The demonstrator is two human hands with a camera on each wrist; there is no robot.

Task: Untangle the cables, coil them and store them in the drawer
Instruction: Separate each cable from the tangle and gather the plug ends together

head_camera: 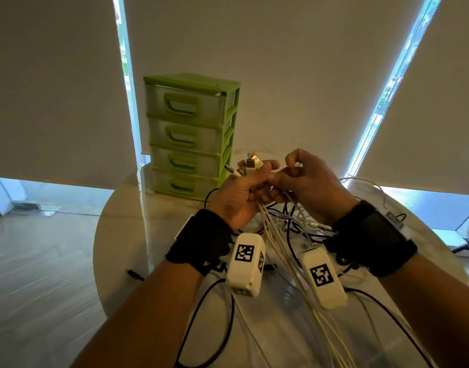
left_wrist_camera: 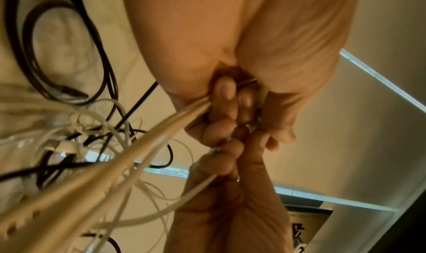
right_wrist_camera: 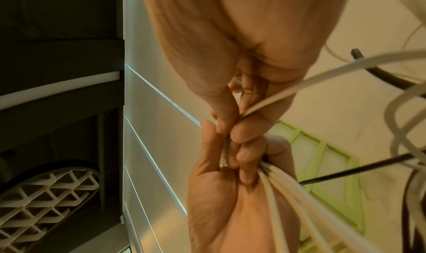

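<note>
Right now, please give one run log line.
left hand: grips white cables | right hand: pinches one cable | drawers: closed

Hands and cables before a drawer unit on a table (head_camera: 116,235)

Drawer unit (head_camera: 188,134) stands far left; left hand (head_camera: 238,197) and right hand (head_camera: 313,187) meet just right of it, above tangled cables (head_camera: 289,224) spreading toward the near edge.

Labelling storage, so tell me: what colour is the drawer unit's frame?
Light green drawer unit; head view shows it best.
</note>
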